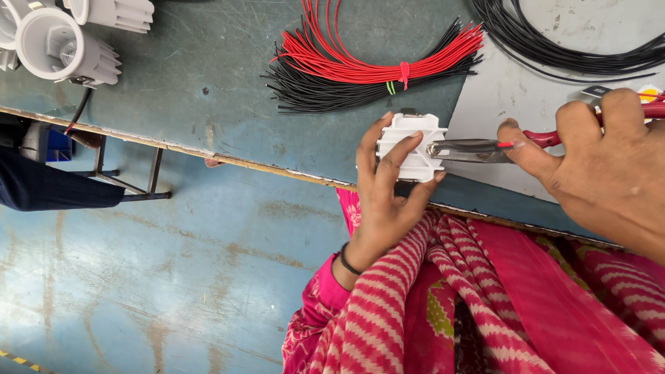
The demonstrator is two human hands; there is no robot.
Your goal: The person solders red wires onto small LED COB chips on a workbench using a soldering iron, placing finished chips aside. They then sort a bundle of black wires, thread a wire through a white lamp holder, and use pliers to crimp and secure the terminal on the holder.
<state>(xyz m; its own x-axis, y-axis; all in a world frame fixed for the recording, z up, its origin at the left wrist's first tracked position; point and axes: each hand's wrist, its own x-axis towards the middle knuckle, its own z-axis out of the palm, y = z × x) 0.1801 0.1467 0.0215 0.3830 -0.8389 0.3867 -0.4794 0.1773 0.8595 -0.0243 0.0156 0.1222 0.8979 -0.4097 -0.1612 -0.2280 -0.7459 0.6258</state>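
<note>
Nearest: pink-and-red striped cloth (485, 305) over the lap. Above it, at the near edge of the worn green counter (208, 76), the left hand (385, 201) clamps its grip on a white ribbed plastic housing (413, 147), bracing it. From the right, the right hand (604, 159) grasps red-handled needle-nose pliers (478, 148), tips touching the housing's right side; a tied bundle of red and black wires (374, 69) lies farther back.

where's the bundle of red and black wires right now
In the head view the bundle of red and black wires lies on the green table, top centre, just beyond the white finned part held in the left hand.
</note>
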